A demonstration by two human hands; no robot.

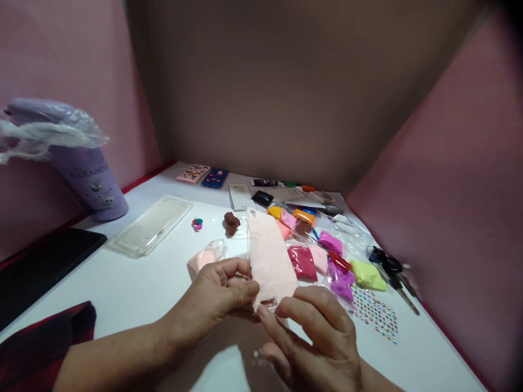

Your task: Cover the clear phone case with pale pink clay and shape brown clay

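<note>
My left hand [220, 296] and my right hand [314, 332] both pinch the near end of a long pale pink clay-covered phone case [269, 256], held just above the white table [143, 283]. The case points away from me. Left fingers curl round its left edge; right thumb and forefinger press its lower right corner. A bag of pale pink clay [206, 256] lies just beyond my left hand.
Packets of coloured clay [322, 250] lie to the right, with black-handled scissors [390, 269] and a sheet of gem stickers [376, 316]. A clear plastic tray [149, 226], brown clay lump [231, 222] and purple cup [92, 174] are left. Decorated cases [204, 175] lie at the back.
</note>
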